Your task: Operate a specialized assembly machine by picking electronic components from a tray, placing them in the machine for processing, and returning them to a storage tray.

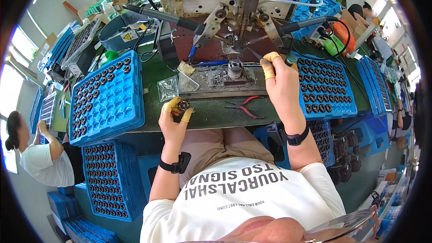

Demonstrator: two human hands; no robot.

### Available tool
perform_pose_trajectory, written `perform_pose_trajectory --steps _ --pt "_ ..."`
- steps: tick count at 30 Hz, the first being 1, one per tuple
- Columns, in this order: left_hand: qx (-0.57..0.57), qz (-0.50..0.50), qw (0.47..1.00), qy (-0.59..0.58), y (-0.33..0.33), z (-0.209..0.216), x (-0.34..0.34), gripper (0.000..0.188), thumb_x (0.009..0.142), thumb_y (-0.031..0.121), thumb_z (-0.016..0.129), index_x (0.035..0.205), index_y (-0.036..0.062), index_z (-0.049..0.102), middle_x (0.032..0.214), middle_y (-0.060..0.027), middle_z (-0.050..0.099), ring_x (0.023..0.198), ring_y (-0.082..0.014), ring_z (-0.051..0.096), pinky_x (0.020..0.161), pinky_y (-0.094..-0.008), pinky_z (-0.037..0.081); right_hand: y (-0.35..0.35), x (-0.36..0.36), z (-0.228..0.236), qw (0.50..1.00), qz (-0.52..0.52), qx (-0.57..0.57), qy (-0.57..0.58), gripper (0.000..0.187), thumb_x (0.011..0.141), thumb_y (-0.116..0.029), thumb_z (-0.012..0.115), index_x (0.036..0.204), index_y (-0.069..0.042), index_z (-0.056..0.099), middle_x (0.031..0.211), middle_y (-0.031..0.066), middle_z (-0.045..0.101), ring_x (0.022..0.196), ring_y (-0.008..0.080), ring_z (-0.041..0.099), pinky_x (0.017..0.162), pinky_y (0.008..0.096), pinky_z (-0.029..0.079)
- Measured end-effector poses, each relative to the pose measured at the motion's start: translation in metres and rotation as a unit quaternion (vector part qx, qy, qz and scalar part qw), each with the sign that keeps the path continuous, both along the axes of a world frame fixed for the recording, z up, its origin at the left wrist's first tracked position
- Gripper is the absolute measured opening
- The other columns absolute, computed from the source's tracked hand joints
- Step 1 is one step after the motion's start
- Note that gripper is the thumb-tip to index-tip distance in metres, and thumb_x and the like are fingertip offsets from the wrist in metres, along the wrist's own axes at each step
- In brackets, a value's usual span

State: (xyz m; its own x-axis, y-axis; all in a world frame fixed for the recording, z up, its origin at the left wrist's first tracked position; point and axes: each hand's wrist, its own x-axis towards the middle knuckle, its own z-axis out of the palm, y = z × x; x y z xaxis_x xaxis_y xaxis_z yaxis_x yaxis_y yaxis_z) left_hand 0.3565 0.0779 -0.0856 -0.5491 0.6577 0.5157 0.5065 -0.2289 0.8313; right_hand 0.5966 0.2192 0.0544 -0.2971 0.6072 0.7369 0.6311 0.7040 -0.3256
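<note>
My left hand (174, 119), with yellow finger covers, pinches a small dark round ring-shaped part (183, 105) above the bench's front edge. My right hand (281, 78), also in finger covers, is raised to the right of the metal fixture and closed around a thin pointed tool (255, 54). The tool's tip points up and left toward the machine; its exact kind is unclear. Between the hands, a round metal holder (234, 69) stands on a worn metal block (193, 89). Red-handled pliers (245, 107) lie in front of that block.
Blue trays of dark round parts stand left (108, 94) and right (324, 85); the left one is partly filled. Above the block is a machine (245, 4) with two angled black-handled irons. A clear bag of pins (168, 88) lies near my left hand. Another person (45, 153) sits far left.
</note>
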Motion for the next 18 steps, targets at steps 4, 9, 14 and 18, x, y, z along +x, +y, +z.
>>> perform_pose_trajectory --steps 4,9,14,18 --pt "0.004 0.001 1.0 0.018 0.001 0.001 0.001 0.042 0.073 0.004 0.082 0.111 0.0049 0.065 0.088 -0.0021 0.059 0.072 -0.0112 0.052 0.065 -0.0237 0.044 0.002 -0.005 -0.005 0.999 -0.021 -0.019 0.018 0.011 0.094 -0.02 0.062 0.091 -0.009 0.059 0.071 0.0134 0.064 0.064 0.0351 0.063 0.053 0.0431 0.045" --pt "0.004 -0.004 1.0 0.0 0.001 0.001 0.001 0.043 0.072 0.004 0.083 0.111 0.0051 0.065 0.088 -0.0021 0.059 0.072 -0.0111 0.052 0.065 -0.0238 0.044 0.002 -0.004 -0.029 0.995 -0.038 -0.088 -0.026 0.015 0.095 -0.024 0.059 0.09 -0.011 0.059 0.066 0.0159 0.063 0.064 0.0374 0.063 0.055 0.0465 0.047" --pt "-0.003 0.0 1.0 0.01 -0.001 0.0 0.0 0.044 0.072 0.003 0.083 0.112 0.0053 0.065 0.088 -0.0025 0.059 0.072 -0.0112 0.053 0.065 -0.0243 0.044 -0.003 0.004 -0.01 0.992 -0.01 -0.105 0.071 0.013 0.094 -0.018 0.063 0.091 -0.006 0.06 0.065 0.0145 0.062 0.059 0.0329 0.062 0.051 0.0381 0.045" --pt "-0.001 0.001 1.0 0.011 0.0 0.0 0.001 0.044 0.072 0.004 0.083 0.112 0.0051 0.065 0.088 -0.003 0.06 0.071 -0.0117 0.053 0.065 -0.0244 0.044 -0.005 0.001 -0.011 0.983 0.038 -0.135 0.116 0.012 0.093 -0.014 0.065 0.093 -0.003 0.06 0.064 0.0129 0.06 0.054 0.0284 0.058 0.051 0.0321 0.043"
